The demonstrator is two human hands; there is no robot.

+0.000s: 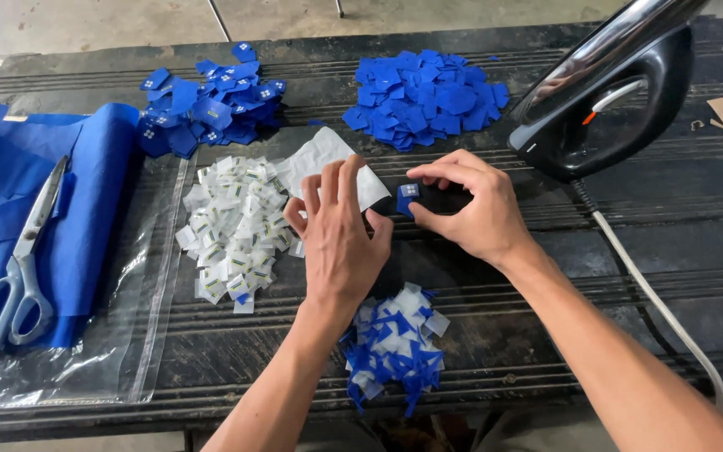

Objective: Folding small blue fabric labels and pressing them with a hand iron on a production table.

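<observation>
Table (629,243): dark, grooved wood. Blue cloth (85,209), far left, scissors (18,268) on it. Iron (604,92), upper right, resting upright. Two blue patch heaps (428,96) at back; white label heap (232,226) beside left hand (340,238). Left hand: fingers together, pinching white paper (328,163). Right hand (470,205): fingertips clamped on blue patch (407,198), table centre.

Two bare forearms come into view from the near edge of the table, one from the lower middle and one from the lower right corner. No sleeves show on either arm. The left hand (340,230) and right hand (470,205) wear no gloves, rings, watch or bracelet. Fingernails are short and unpainted.
</observation>
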